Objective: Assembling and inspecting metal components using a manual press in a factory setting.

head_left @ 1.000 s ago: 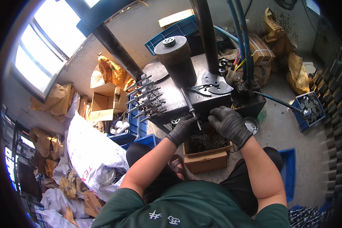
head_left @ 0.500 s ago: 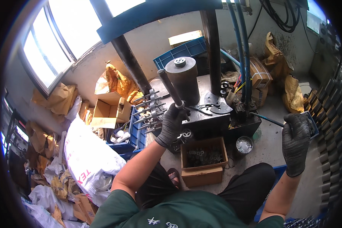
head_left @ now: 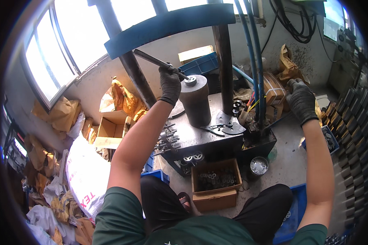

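Observation:
My left hand (head_left: 170, 85), in a dark grey glove, is closed round a metal rod (head_left: 150, 58) that slants down to the right. The rod's lower end is near a small ring-shaped metal part (head_left: 190, 81) on top of a thick upright steel cylinder (head_left: 197, 106); whether they touch I cannot tell. Off to the right, my right hand (head_left: 301, 101), gloved too, is raised with its fingers curled. What it holds, if anything, is hidden. The cylinder stands on a metal press table (head_left: 192, 134) between dark posts.
A blue crossbeam (head_left: 171, 28) spans above the table. Flat metal plates (head_left: 233, 128) lie right of the cylinder. In front stands a cardboard box (head_left: 215, 200) of small metal parts, with a round tin (head_left: 258, 166) beside it. Stacked dark parts (head_left: 351, 143) line the right side.
My left hand has moved up and away with the rod, which has tipped from nearly upright to a flatter slant by the cylinder's top. My right hand has risen and shifted left, still curled.

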Action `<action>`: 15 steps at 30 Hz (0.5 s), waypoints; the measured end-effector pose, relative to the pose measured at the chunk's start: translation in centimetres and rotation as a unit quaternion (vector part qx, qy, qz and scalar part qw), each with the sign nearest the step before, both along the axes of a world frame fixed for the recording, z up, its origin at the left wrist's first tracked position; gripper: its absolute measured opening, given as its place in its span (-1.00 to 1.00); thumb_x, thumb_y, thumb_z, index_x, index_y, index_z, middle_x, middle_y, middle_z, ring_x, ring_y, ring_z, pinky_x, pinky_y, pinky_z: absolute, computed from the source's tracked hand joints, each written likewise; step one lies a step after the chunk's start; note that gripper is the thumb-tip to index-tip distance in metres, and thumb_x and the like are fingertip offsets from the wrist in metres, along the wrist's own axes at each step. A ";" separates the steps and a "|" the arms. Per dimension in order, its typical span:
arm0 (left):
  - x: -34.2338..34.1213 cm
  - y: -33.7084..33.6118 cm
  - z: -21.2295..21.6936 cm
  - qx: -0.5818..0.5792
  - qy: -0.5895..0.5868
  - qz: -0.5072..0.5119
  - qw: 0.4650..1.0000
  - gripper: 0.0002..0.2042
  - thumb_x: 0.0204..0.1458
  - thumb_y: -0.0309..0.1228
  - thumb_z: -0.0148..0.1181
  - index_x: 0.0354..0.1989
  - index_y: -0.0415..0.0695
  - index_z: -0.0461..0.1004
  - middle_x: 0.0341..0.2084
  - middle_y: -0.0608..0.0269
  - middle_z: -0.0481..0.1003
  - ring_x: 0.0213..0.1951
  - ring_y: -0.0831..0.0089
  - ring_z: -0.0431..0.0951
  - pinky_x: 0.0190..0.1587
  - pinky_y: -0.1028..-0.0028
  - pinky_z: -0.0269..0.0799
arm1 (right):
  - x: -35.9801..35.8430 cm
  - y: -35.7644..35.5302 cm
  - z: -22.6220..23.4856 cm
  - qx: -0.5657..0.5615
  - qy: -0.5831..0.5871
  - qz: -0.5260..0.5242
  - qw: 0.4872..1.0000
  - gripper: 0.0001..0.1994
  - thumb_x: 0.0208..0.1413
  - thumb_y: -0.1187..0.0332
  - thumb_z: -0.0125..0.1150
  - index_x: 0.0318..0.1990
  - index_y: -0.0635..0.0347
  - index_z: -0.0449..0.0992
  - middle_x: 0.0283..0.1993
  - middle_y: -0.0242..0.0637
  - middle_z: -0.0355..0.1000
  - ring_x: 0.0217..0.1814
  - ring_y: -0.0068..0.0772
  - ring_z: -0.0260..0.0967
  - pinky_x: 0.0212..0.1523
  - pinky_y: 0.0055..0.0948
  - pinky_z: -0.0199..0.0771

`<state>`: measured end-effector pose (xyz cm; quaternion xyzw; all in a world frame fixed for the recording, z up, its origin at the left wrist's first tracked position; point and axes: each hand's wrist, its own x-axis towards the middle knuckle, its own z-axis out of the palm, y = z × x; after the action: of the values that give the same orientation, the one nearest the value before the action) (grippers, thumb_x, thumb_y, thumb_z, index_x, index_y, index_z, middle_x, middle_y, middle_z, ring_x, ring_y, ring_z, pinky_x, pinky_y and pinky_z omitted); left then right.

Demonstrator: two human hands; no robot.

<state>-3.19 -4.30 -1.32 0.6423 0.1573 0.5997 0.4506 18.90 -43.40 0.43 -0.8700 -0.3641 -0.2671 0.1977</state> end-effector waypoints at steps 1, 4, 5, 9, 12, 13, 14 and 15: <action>0.6 0.6 0.1 0.001 -0.003 -0.001 1.000 -0.75 0.22 -0.68 0.00 0.01 -0.16 0.20 -0.23 0.08 0.42 -0.28 0.26 0.65 -0.28 0.35 0.73 | 0.1 0.6 0.7 0.001 -0.003 -0.001 1.000 -0.68 0.07 0.33 0.30 0.00 0.15 0.57 0.08 -0.09 0.49 0.11 0.01 0.47 0.13 -0.12 0.48; 2.2 2.1 0.2 -0.016 -0.011 -0.019 1.000 -0.75 0.16 -0.73 0.01 -0.08 -0.13 0.22 -0.38 0.19 0.37 -0.44 0.38 0.55 -0.46 0.39 0.58 | 1.1 2.0 1.5 -0.054 0.021 -0.033 0.998 -0.52 0.07 0.27 0.29 0.20 0.07 0.49 0.27 -0.08 0.38 0.24 -0.04 0.43 0.27 -0.18 0.44; 2.6 2.5 0.1 -0.017 -0.012 -0.020 1.000 -0.75 0.16 -0.73 0.01 -0.08 -0.13 0.22 -0.38 0.19 0.37 -0.44 0.38 0.55 -0.46 0.39 0.58 | 1.5 2.1 1.5 -0.054 0.019 -0.034 0.998 -0.52 0.07 0.27 0.29 0.20 0.07 0.49 0.27 -0.08 0.38 0.24 -0.04 0.43 0.27 -0.18 0.44; 3.3 3.9 0.1 0.008 0.048 0.004 0.999 -0.79 0.15 -0.67 0.08 -0.11 -0.16 0.26 -0.45 0.19 0.40 -0.49 0.38 0.54 -0.46 0.36 0.54 | 2.0 2.6 1.8 -0.083 0.040 -0.036 0.995 -0.51 0.07 0.16 0.27 0.16 0.10 0.52 0.20 -0.01 0.44 0.21 -0.02 0.45 0.25 -0.16 0.44; 3.2 4.2 0.8 0.102 0.165 0.081 0.978 -0.79 0.17 -0.61 0.11 -0.06 -0.16 0.29 -0.43 0.17 0.42 -0.48 0.33 0.58 -0.47 0.36 0.55 | 1.8 2.3 1.9 -0.103 0.063 -0.031 0.992 -0.53 0.08 0.08 0.25 0.11 0.12 0.55 0.08 0.03 0.52 0.16 -0.01 0.48 0.21 -0.13 0.46; 3.0 4.6 0.6 0.101 0.166 0.084 0.977 -0.79 0.17 -0.61 0.11 -0.06 -0.16 0.29 -0.43 0.17 0.42 -0.48 0.33 0.58 -0.47 0.36 0.55 | 1.5 2.4 2.1 -0.102 0.067 -0.026 0.992 -0.54 0.10 0.06 0.23 0.07 0.13 0.57 0.01 0.04 0.56 0.12 0.00 0.51 0.19 -0.13 0.47; 2.8 5.0 0.6 0.135 0.180 0.106 0.969 -0.79 0.18 -0.57 0.14 -0.06 -0.16 0.31 -0.44 0.16 0.43 -0.47 0.33 0.58 -0.46 0.34 0.54 | 1.1 2.5 2.4 -0.103 0.067 -0.023 0.992 -0.54 0.10 0.06 0.23 0.07 0.13 0.57 0.01 0.04 0.56 0.12 0.00 0.51 0.19 -0.13 0.47; 3.0 4.6 0.8 0.168 0.194 0.123 0.959 -0.80 0.18 -0.54 0.16 -0.06 -0.16 0.34 -0.45 0.16 0.45 -0.47 0.32 0.58 -0.44 0.32 0.53 | 0.6 2.4 2.8 -0.109 0.086 -0.030 0.990 -0.54 0.10 0.07 0.26 0.06 0.18 0.58 -0.02 0.04 0.57 0.10 0.00 0.52 0.17 -0.15 0.47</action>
<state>-0.20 0.33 -0.54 0.7883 0.2166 0.5324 0.2196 19.46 -41.02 3.18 -0.9165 -0.3468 -0.1560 0.1239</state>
